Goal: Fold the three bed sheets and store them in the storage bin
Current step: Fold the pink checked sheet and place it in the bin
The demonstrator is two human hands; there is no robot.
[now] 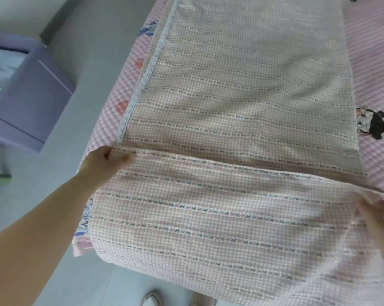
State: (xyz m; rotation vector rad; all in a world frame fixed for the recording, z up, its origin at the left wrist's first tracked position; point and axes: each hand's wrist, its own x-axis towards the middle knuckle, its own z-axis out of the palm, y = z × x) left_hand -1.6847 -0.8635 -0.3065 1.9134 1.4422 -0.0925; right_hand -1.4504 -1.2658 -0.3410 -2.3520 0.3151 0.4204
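- The left hand (107,161) pinches the sheet (241,120) corner; the right hand (374,208), blurred, seems to grip the other.
- An uneven pull may skew the fold between them.

One pink checked bed sheet (241,89) is in view, lying on one pink-quilted bed (380,62). Two hands grip it, the left hand (107,161) and the right hand (377,209), one at each end of its single folded edge. One strip of white lace trim (152,60) runs along the sheet's left side. One lilac storage bin (32,96) stands on the floor (94,62); how many cloths lie inside cannot be told. The bed's quilting shows one dark-haired cartoon face (372,123), two red spots (122,106) and two blue prints (148,29). One shoe (151,299) shows below.
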